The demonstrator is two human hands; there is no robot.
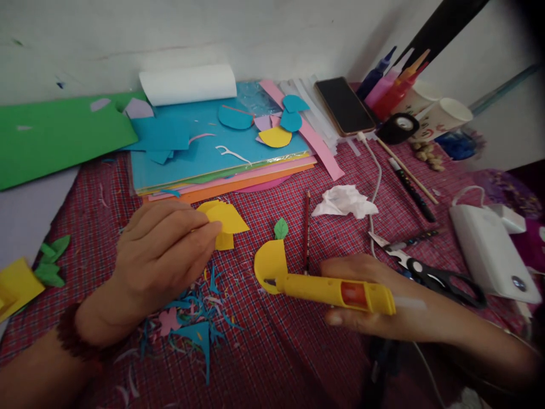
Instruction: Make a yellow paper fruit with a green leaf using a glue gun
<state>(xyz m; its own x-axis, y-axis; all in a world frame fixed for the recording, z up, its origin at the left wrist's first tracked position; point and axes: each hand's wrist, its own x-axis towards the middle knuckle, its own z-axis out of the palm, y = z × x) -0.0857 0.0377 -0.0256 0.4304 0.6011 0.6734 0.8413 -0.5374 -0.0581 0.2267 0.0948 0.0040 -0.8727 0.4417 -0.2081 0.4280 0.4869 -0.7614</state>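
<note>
My right hand (pixel 357 272) is wrapped round a yellow hot glue gun (pixel 315 288), with a clear glue stick (pixel 409 304) poking out of its back end. The gun's nozzle rests at the lower edge of a yellow half-round paper piece (pixel 272 262) lying on the cloth. My left hand (pixel 164 247) pinches a folded yellow paper piece (pixel 227 218) between thumb and fingers. Just above the half-round piece lies a small green paper leaf (pixel 281 228). Beneath my left hand spreads a heap of coloured paper scraps (pixel 204 318). My right fingers are partly hidden behind the gun.
Stacked coloured sheets (pixel 179 165) lie against the wall with a white roll (pixel 187 85) on top. To the right are a phone (pixel 344 106), scissors (pixel 443 278), a white power bank (pixel 489 250), a crumpled tissue (pixel 344 201) and a pencil (pixel 306 227). A white cable crosses the cloth.
</note>
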